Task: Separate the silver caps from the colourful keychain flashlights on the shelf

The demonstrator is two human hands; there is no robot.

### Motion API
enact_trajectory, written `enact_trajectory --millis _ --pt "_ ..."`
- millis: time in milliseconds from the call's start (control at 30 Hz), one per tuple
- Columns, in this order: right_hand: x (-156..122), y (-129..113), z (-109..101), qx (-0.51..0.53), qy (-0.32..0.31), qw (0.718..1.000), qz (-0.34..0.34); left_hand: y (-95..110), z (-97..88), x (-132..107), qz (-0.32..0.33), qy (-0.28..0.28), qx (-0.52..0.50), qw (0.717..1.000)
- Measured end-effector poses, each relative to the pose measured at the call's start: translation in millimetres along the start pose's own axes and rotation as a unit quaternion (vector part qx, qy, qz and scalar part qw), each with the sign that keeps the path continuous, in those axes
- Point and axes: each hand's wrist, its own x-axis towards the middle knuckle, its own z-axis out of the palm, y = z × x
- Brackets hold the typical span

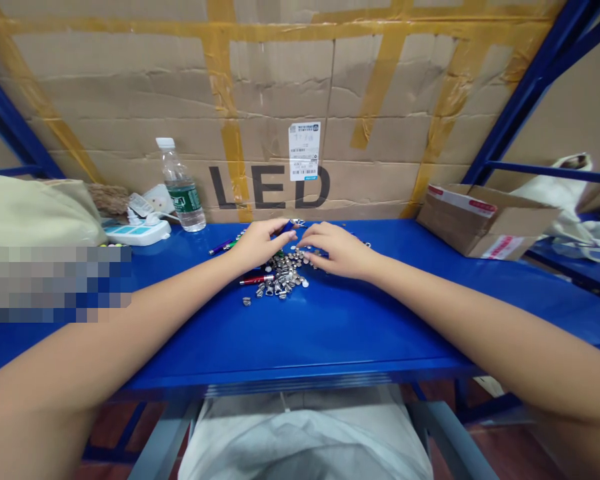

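Note:
A heap of small silver metal parts (pixel 280 279) lies on the blue metal table (pixel 330 327), with a red pen-like stick (pixel 257 281) at its left edge. My left hand (pixel 261 244) rests over the heap's far left side, fingers curled and pinched on a small blue item that I cannot make out. My right hand (pixel 336 251) sits just right of it, palm down, fingers bent with the tips on the parts. The two hands nearly touch above the heap.
A water bottle (pixel 181 188) and a white power strip (pixel 137 231) stand at the back left beside a cream bag (pixel 30 213). An open cardboard box (pixel 483 220) sits at the back right. A large "LED" carton (pixel 280 113) walls off the back.

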Motion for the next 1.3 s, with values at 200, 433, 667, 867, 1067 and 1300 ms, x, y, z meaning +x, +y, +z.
enact_trajectory --millis 200,433,667,867,1067,1300 --pt "5 -22 9 0.013 -0.114 0.993 -0.029 -2 -1.8 0 -0.030 0.021 -0.028 0.999" --pt "3 -25 12 0.048 -0.131 0.989 -0.041 -2 0.5 -1 -0.023 0.007 -0.005 1.000" --pt "6 -23 13 0.047 -0.070 0.993 -0.079 -1 0.7 -1 -0.020 0.007 -0.006 1.000" --pt "5 -21 17 0.067 -0.033 0.994 -0.080 -5 4.3 -2 -0.005 0.006 0.012 1.000" --pt "6 -19 19 0.074 -0.030 0.994 -0.077 -10 8.0 -2 0.008 -0.006 0.033 0.999" --pt "6 -10 -10 0.150 0.058 0.987 -0.003 -9 7.0 -3 0.022 -0.023 0.049 0.998"
